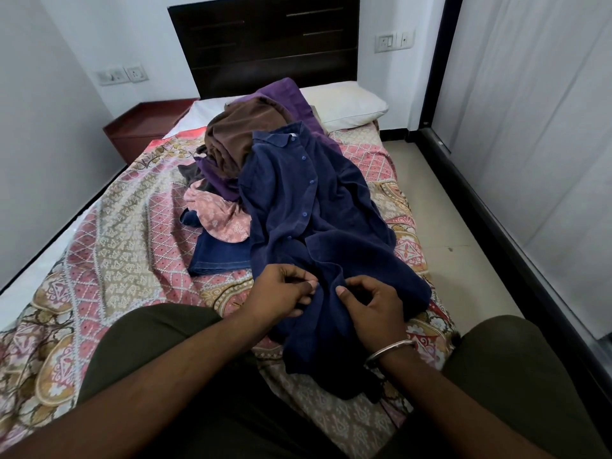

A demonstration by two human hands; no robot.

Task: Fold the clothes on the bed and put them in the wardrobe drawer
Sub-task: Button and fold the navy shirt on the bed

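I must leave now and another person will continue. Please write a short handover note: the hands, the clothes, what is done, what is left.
Left hand and right hand each pinch the lower front of the navy shirt, which lies spread and unfolded on the bed.
Beside it is a heap: brown garment, purple cloth, pink printed piece, jeans.
Done: nothing looks folded.
Left: fold everything and put it in the wardrobe drawer, which is not in view.

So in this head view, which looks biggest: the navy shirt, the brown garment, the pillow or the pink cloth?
1. Navy shirt, by far.
2. Brown garment and pillow: about alike; both lie farther off, so I won't rank them.
3. Pink cloth, partly buried.
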